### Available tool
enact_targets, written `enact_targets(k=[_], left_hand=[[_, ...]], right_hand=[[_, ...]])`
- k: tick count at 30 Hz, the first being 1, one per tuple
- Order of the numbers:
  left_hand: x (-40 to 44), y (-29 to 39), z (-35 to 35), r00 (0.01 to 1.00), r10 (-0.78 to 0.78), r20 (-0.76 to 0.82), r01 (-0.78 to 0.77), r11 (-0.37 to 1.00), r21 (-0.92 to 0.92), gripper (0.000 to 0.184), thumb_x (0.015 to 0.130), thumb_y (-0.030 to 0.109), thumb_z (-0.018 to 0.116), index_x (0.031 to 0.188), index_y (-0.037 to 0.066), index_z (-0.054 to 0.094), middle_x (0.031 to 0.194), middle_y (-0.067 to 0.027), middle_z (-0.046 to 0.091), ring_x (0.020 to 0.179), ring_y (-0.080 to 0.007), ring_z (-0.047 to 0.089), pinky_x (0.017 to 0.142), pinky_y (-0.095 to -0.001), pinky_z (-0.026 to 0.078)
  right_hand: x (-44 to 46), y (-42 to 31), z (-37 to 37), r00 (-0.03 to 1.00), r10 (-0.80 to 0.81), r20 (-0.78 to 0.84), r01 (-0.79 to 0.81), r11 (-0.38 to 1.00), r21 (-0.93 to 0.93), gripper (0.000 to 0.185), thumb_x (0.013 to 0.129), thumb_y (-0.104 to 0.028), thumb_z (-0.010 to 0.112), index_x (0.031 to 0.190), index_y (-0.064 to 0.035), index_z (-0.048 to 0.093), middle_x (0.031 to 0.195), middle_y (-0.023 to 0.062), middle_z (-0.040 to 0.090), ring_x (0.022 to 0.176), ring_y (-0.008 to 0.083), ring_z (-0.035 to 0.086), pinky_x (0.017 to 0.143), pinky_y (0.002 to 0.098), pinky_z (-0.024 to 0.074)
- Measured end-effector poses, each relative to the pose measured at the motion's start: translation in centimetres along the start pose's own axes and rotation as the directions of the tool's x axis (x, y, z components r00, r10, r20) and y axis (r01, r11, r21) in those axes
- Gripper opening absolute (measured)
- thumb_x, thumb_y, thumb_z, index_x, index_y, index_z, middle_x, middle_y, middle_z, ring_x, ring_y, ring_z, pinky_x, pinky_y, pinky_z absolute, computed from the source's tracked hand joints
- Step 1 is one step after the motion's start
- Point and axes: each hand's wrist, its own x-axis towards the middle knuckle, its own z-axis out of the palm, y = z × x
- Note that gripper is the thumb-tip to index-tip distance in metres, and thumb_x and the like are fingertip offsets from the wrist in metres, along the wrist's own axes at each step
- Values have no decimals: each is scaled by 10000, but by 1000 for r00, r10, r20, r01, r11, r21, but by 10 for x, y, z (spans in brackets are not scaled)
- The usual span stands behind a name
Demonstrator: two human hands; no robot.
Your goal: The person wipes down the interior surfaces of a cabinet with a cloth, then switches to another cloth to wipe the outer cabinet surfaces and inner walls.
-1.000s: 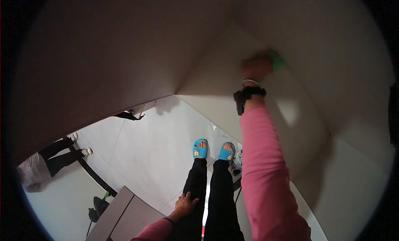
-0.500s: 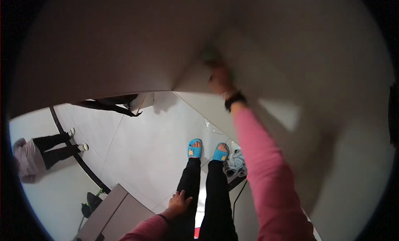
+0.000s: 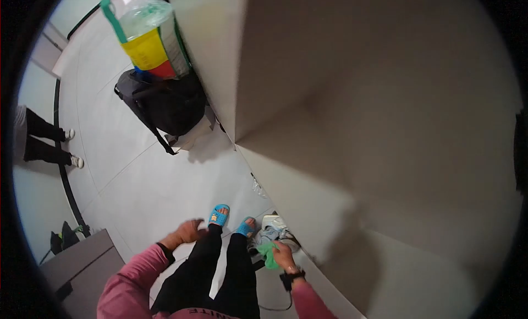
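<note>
Pinched in the fingers of the right hand [image 3: 285,255], a crumpled light-green thin cloth [image 3: 268,254] sits right of the legs, overlapping in view the grey-and-white shoes [image 3: 273,231] by the wall base. Cloth's long axis roughly top-to-bottom in view, slightly slanted; free end lower, no clear front. Left hand [image 3: 190,231] blurred, fingers loosely spread and pointing right, over the black trousers [image 3: 190,275], near the blue open-toe slippers [image 3: 219,215]; nothing seen in it.

Writing: pink long-sleeved top [image 3: 129,280] has upside-down letters, seemingly "NITE", rest cut off. Yellow, red and green shopping bag [image 3: 147,50] has print too small to read; it's touching a black backpack [image 3: 165,101] beside the beige wall panel [image 3: 212,55]. Person in black trousers and white shoes [image 3: 45,137] at far left. Brand not legible anywhere.
</note>
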Motion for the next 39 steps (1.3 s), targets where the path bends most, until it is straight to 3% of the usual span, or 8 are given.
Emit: enact_targets(k=[3,7,10,15,22,24,29,39], left_hand=[[5,62,-90,989,-12,-148,-10,989,-147,427,847,294,570,1133,-18,521,915,-224,623,809,-300,626,722,-362,497],[-19,132,-167,903,148,-402,-289,903,-319,379,853,235,564,1124,-25,512,932,-246,610,743,-334,633,670,-366,501],[-54,198,-217,826,219,-519,-452,808,-378,347,852,195,565,1122,-17,517,957,-230,603,790,-327,625,676,-356,497],[-101,273,-290,563,408,-719,-697,701,-149,418,845,154,571,1225,22,457,1137,-219,530,987,-330,559,785,-357,467],[-141,333,-355,118,599,-792,-817,512,265,553,847,112,551,1343,28,322,1300,-231,410,1199,-377,405,1005,-379,321],[-142,341,-362,90,608,-789,-804,511,302,556,848,111,550,1342,9,315,1320,-239,386,1216,-377,388,1008,-383,316],[-129,369,-378,-22,528,-849,-808,491,326,558,864,149,542,1334,-26,299,1312,-241,394,1217,-361,396,999,-378,327],[-93,406,-411,155,367,-917,-909,416,13,343,869,215,564,1098,-30,496,844,-96,519,766,-177,515,682,-303,434]], right_hand=[[-63,-21,-38,886,445,127,-263,259,929,341,804,-131,627,1070,73,564,922,99,636,800,165,578,704,314,473],[-96,-59,-88,880,475,14,-212,366,906,287,783,-147,657,979,52,593,848,94,637,742,173,583,685,321,476],[-89,-129,-145,789,-58,-612,4,996,-90,212,763,-161,681,868,2,593,731,70,578,678,155,553,636,310,459],[-92,-221,-226,812,31,-584,375,738,561,128,805,-141,645,808,-30,583,678,-16,551,618,54,489,552,252,426],[-98,-287,-274,657,-243,-714,243,964,-104,156,850,-165,592,825,-20,542,698,-7,572,608,90,502,548,275,416],[-111,-322,-288,696,-83,-713,690,351,633,147,867,-131,558,797,-3,541,707,-1,582,617,105,527,583,273,452],[-76,-337,-315,579,-258,-773,713,621,326,141,878,-75,488,973,-11,571,932,69,617,842,186,600,747,316,501],[-69,-505,-366,308,-401,-863,852,-287,438,255,853,-103,589,1090,-30,532,1053,62,597,940,178,584,844,332,478]])
